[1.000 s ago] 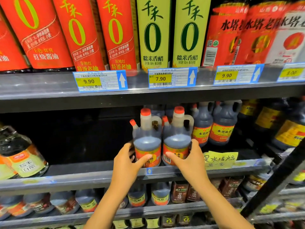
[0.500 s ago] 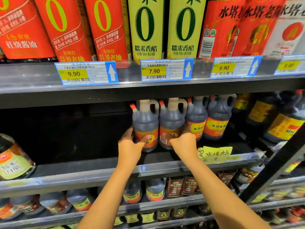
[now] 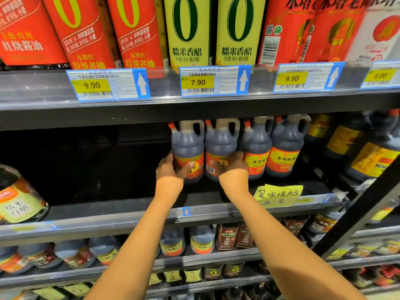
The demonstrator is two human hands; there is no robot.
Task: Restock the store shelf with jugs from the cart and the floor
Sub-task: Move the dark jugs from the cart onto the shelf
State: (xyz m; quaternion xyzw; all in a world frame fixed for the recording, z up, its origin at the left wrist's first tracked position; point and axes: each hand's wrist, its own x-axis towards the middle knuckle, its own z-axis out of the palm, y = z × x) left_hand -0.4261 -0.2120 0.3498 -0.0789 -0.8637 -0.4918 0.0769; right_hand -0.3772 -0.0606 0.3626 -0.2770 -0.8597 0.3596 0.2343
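Two hands reach onto the middle shelf (image 3: 108, 215). My left hand (image 3: 170, 169) grips the left jug (image 3: 187, 144) at its label, thumb in front; my right hand (image 3: 232, 167) grips the right jug (image 3: 220, 144) likewise. Both jugs are upright, touching, well back from the edge, just beside a matching pair (image 3: 285, 146).

Bright overhead store light washes the top cartons (image 3: 188, 29) and glares on the plastic price rail (image 3: 32, 87). The middle shelf (image 3: 108, 217) recedes into deep shadow. Corners bow and smear, and the lower jugs (image 3: 71, 254) are blurred.
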